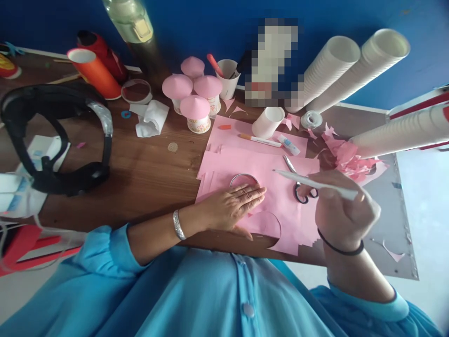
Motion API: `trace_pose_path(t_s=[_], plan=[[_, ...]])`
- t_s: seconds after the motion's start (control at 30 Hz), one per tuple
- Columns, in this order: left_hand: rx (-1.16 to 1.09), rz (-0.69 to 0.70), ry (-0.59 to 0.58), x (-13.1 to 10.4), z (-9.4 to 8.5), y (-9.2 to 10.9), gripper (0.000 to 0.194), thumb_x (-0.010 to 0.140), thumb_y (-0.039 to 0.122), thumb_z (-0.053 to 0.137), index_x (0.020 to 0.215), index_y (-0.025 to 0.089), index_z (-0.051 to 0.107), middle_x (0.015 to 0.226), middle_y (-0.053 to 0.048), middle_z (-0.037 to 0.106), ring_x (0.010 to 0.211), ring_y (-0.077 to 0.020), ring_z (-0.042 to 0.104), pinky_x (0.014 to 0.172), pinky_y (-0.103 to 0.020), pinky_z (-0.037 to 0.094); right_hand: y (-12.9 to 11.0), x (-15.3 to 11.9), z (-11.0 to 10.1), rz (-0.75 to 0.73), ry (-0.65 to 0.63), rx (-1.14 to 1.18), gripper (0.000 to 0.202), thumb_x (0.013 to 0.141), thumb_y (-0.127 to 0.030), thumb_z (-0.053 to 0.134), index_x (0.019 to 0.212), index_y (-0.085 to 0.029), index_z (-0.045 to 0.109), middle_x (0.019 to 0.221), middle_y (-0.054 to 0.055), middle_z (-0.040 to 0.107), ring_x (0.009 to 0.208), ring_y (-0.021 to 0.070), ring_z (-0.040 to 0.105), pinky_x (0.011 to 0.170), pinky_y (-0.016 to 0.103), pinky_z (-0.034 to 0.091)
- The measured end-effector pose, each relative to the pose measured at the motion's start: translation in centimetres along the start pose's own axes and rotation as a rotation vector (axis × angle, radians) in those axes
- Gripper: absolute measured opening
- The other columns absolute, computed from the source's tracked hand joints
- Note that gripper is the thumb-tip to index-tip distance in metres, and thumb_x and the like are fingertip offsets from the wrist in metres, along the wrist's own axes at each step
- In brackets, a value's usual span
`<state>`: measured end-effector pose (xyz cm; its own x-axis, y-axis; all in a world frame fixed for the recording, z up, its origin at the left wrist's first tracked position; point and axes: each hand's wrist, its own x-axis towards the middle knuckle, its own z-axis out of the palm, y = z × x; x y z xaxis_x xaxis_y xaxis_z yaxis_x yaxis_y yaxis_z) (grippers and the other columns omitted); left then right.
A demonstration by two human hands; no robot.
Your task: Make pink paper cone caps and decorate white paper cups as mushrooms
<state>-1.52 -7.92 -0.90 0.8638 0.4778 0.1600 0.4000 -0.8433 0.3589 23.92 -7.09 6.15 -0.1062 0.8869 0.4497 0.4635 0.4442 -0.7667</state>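
Note:
My left hand lies flat with straight fingers on the pink paper. Its fingers cover part of a thin round ring or rim, and what lies beneath the palm is hidden. Raised above the right side of the sheets, my right hand is closed around a white pen, whose tip points left. Scissors with black handles rest on the paper between my hands. A curved cut edge shows in the sheet close to my left hand.
Behind the sheets stand a white paper cup, a marker, a glue stick and several small cups with pink cone tops. Tall cup stacks and crumpled pink scraps are right. Black headgear lies left.

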Motion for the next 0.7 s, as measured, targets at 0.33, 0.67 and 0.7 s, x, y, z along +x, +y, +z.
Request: trace_pose_path(t_s=[0.33,0.67,0.7], plan=[[-0.064,-0.032,0.011,0.0,-0.1,0.3,0.09,0.1,0.068,0.041,0.157,-0.001,0.035,0.165,-0.022,0.039,0.156,-0.029,0.036,0.13,-0.04,0.026,0.0,8.5,6.3,0.197,-0.53,0.182,0.03,0.098,-0.044,0.065,0.081,-0.018,0.066,0.066,0.0,0.065,0.056,0.0124,0.062,0.054,0.027,0.05],[-0.155,-0.04,-0.013,-0.1,-0.9,0.3,0.103,0.092,0.076,0.051,0.158,-0.001,0.033,0.168,-0.023,0.032,0.159,-0.0304,0.029,0.131,-0.041,0.021,0.3,10.7,10.0,0.183,-0.845,0.075,0.032,0.097,-0.045,0.062,0.081,-0.018,0.064,0.062,-0.001,0.064,0.055,0.0102,0.056,0.053,0.024,0.042],[-0.176,-0.045,-0.015,-0.1,-1.0,0.3,0.105,0.09,0.076,0.054,0.159,0.0,0.033,0.167,-0.023,0.032,0.159,-0.0307,0.03,0.131,-0.041,0.023,0.4,10.7,10.2,0.177,-0.869,0.061,0.032,0.098,-0.045,0.061,0.08,-0.018,0.064,0.061,-0.002,0.064,0.054,0.0097,0.054,0.054,0.024,0.041]])
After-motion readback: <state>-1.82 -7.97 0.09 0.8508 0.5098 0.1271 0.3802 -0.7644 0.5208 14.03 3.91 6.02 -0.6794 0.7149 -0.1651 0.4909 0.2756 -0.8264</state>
